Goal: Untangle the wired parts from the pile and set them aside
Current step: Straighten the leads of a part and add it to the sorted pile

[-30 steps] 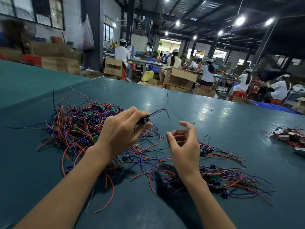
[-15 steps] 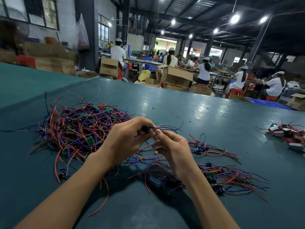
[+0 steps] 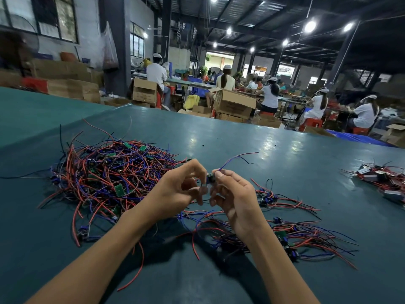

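**A:** Any containers, and what's in them?

**B:** Only cardboard boxes [image 3: 234, 103] on the floor past the far edge of the counter [image 3: 241, 139]. One stands open, but I can't see what is in it. The wired parts lie loose on the counter.

**A:** Where exactly?

**B:** The tangled pile [image 3: 109, 172] of red, blue and black wires with small green boards is on the left. A thinner, spread-out group [image 3: 302, 233] lies on the right, near the pile.

**A:** And the hands?

**B:** Both are raised above the gap between them. The right hand [image 3: 236, 198] pinches a small black part [image 3: 210, 179] between thumb and forefinger, and its wires arc up to the right. The left hand [image 3: 175, 194] is curled with its forefinger tip touching the same part. Its lower fingers are blurred, so I can't tell if it grips.
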